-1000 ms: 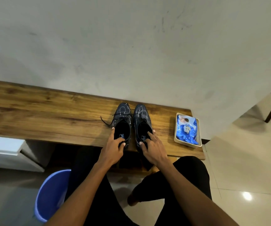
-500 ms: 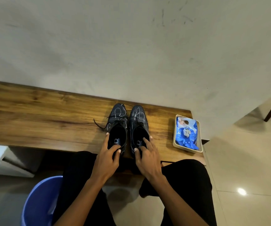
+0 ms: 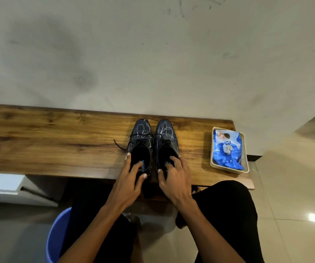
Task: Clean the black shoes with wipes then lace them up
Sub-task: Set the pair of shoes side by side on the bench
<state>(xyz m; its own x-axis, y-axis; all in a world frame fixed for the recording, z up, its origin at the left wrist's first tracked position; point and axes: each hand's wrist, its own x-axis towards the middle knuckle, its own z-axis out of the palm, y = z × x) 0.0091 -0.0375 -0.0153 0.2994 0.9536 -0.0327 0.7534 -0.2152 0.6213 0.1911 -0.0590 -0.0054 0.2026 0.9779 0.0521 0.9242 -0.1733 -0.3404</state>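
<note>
Two black shoes stand side by side on the wooden bench (image 3: 58,141), toes toward the wall, both marked with white scribbles. My left hand (image 3: 132,177) grips the heel of the left shoe (image 3: 141,137), fingers curled into its opening. At the heel of the right shoe (image 3: 165,135), my right hand (image 3: 173,177) holds on with fingers inside the opening. A loose black lace (image 3: 119,145) trails left from the left shoe. A blue pack of wipes (image 3: 226,149) lies in a beige tray (image 3: 212,164) at the bench's right end.
A grey wall (image 3: 152,54) rises directly behind the bench. A blue bucket (image 3: 55,238) stands on the tiled floor at lower left, beside my black-trousered legs (image 3: 228,215). A white ledge (image 3: 1,183) sits under the bench at left.
Both hands have kept their hold on the shoe heels. The shoes have shifted slightly left and nearer the bench's front edge, and the view has tilted.
</note>
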